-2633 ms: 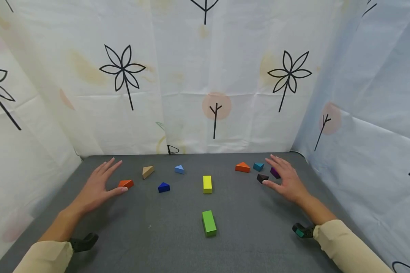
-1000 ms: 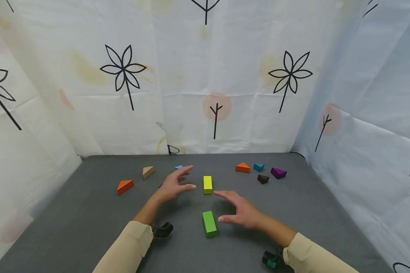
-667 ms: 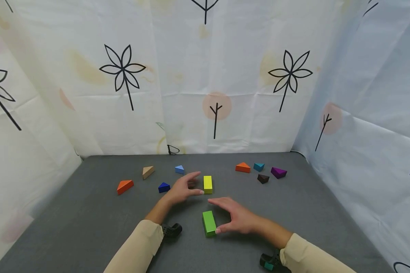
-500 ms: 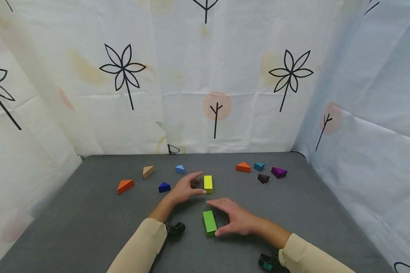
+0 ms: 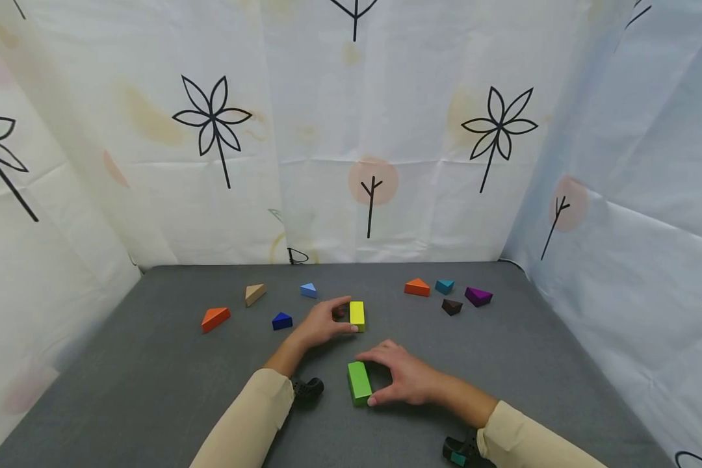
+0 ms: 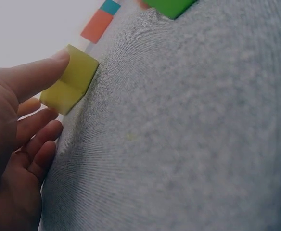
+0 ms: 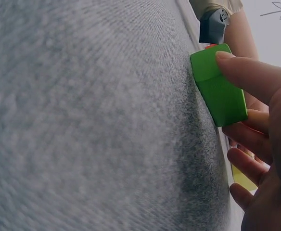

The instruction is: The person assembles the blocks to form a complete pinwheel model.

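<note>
A small play corner: white flower-print sheets [image 5: 351,130] hang around a grey desk [image 5: 152,383] with toy blocks [image 5: 450,296].

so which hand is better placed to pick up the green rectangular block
The right hand: its thumb and fingers already bracket the green rectangular block. The left hand is further off, touching the yellow rectangular block.

Grey felt-like table [image 5: 152,390] enclosed by 3 flower-printed white cloth walls [image 5: 304,130].
</note>
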Action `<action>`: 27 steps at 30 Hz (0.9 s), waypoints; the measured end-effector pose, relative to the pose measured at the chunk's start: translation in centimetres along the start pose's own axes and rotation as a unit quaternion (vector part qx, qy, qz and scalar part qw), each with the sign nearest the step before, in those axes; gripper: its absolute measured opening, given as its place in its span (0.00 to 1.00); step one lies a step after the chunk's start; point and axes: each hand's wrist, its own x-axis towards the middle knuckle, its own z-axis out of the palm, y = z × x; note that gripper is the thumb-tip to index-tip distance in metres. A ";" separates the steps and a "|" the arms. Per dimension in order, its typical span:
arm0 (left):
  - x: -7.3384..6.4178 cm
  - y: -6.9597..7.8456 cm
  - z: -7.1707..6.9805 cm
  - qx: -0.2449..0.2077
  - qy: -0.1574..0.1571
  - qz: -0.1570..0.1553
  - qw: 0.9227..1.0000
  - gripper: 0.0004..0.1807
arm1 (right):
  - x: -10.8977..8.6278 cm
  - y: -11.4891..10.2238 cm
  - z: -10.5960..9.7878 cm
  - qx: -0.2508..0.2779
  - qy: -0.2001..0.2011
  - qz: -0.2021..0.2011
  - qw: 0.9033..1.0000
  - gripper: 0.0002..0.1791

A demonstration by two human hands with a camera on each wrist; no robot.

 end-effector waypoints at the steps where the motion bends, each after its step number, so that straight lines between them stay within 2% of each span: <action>1: 0.1 0.0 0.0 0.000 0.001 -0.004 1.000 0.39 | 0.0 0.0 0.0 0.000 0.001 0.002 1.000 0.39; 10: 0.1 -0.3 0.0 -0.004 0.014 -0.013 1.000 0.37 | 0.1 -0.3 -0.2 0.009 0.009 0.024 1.000 0.38; 17: -0.1 -0.5 -0.2 -0.016 0.020 -0.013 1.000 0.36 | 0.1 0.0 -0.8 0.002 0.044 0.021 0.999 0.39; 23: -0.7 -0.3 -0.3 -0.026 0.019 -0.017 0.999 0.36 | 0.2 0.7 -1.1 -0.009 0.083 0.009 0.997 0.39; 27: -1.1 0.0 -0.4 -0.031 0.018 -0.014 0.999 0.35 | 0.2 1.0 -1.2 -0.019 0.105 0.016 0.994 0.39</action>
